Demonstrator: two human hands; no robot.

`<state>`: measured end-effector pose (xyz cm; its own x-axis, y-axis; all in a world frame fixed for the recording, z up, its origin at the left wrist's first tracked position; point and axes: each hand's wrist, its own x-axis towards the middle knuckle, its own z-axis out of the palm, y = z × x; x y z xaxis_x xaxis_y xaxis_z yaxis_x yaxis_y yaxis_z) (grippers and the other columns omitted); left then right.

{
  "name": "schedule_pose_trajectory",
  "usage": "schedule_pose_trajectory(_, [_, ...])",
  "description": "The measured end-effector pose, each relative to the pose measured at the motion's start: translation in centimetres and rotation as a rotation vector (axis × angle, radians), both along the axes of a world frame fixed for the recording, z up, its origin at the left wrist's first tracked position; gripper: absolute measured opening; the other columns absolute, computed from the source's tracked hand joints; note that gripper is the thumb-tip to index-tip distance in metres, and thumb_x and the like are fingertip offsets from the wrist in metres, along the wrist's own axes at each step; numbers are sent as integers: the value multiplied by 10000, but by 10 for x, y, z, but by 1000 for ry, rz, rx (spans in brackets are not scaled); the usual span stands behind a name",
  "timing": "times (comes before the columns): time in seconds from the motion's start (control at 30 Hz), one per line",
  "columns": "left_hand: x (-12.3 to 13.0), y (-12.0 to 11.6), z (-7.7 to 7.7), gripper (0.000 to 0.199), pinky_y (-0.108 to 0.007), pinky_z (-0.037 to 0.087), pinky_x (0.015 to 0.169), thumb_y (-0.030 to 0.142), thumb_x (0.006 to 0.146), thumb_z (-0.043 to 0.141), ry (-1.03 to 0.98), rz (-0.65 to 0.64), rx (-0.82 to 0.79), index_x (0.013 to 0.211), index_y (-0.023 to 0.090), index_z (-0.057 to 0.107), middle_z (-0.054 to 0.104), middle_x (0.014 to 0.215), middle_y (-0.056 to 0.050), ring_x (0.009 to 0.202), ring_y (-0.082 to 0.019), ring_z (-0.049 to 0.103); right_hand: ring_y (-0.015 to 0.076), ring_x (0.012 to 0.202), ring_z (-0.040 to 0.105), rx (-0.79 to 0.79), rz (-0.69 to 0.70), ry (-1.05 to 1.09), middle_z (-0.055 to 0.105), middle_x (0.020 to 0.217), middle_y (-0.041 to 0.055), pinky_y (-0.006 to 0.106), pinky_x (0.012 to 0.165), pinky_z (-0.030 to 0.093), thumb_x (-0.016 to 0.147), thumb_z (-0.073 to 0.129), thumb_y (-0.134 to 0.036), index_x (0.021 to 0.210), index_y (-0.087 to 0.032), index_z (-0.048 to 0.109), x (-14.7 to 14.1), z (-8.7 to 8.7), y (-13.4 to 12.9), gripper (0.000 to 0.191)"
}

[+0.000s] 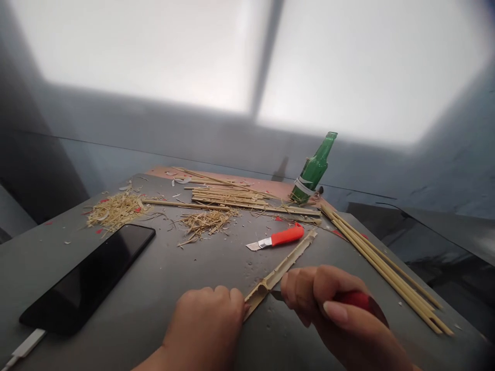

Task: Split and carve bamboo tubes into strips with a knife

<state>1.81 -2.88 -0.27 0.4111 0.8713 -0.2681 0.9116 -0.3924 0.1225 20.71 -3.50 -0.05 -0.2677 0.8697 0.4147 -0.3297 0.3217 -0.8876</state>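
Head view: the left hand (207, 324) is closed in a fist at the near end of the bamboo (292, 260), its fingers curled over and pressing it down. The right hand (344, 304) is closed around the red handle of a knife (359, 300), thumb laid along the grip, with the short dark blade reaching out past the curled fingers to the bamboo's edge, beside the node (263, 288); whether it is cutting in I cannot tell. The bamboo lies on the grey table (181, 273) between and ahead of the hands, slanting away to the right. It is a split length, hollow side up, a shallow trough of pale, dull tan with slightly ragged, yellower edges. The node crosses it as a darker brown, rounded wall close to the left fist; beyond this the trough runs on to a rough far end. Just beside that end lies a red cutter (288, 235), blade out. Farther off are two heaps of shavings (116, 211), a row of sticks (228, 196) and a leaning green bottle (314, 167) with a pale band. More rods (381, 263) lie at the right, and a black phone (91, 278) at the left, plugged into a white cable (29, 342).
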Motion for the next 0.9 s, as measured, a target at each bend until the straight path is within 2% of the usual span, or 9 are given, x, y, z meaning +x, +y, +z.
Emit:
schedule_pose_trajectory(0.13, [0, 0, 0, 350, -429, 571, 723, 191, 1025, 358, 9, -10, -29, 990, 200, 706, 766, 948, -118, 902, -339, 750, 164, 540, 380, -18, 52, -37, 396, 541, -30, 334, 568, 308, 846, 655, -416, 616, -232, 383, -4, -5, -2, 401])
schedule_pose_trajectory(0.33, [-3, 0, -8, 332, -394, 530, 661, 66, 912, 399, -27, -38, -13, 942, 208, 698, 742, 865, -106, 818, -332, 735, 163, 549, 366, -62, 13, -20, 384, 539, -33, 339, 574, 299, 822, 684, -424, 600, -232, 378, -12, -10, 6, 423])
schedule_pose_trajectory(0.6, [-6, -1, -12, 342, -338, 495, 637, 120, 958, 374, -53, -22, 9, 917, 208, 702, 733, 832, -103, 784, -299, 722, 151, 535, 350, -115, 6, -28, 378, 530, -39, 323, 549, 277, 816, 696, -422, 590, -228, 384, -14, -6, 5, 432])
schedule_pose_trajectory(0.77, [-5, -2, -10, 313, -395, 529, 641, 99, 931, 401, -28, -43, 1, 913, 210, 693, 735, 840, -100, 786, -335, 729, 142, 514, 325, -79, -3, -56, 351, 523, -48, 318, 532, 259, 823, 675, -392, 584, -229, 367, -17, -4, 5, 423])
schedule_pose_trajectory(0.9, [-3, -4, -8, 329, -442, 564, 650, 89, 957, 386, -12, -46, 31, 932, 215, 688, 743, 865, -95, 795, -352, 739, 139, 503, 302, -153, -56, 3, 318, 514, -59, 312, 513, 260, 775, 642, -303, 574, -236, 372, -23, -7, 9, 343])
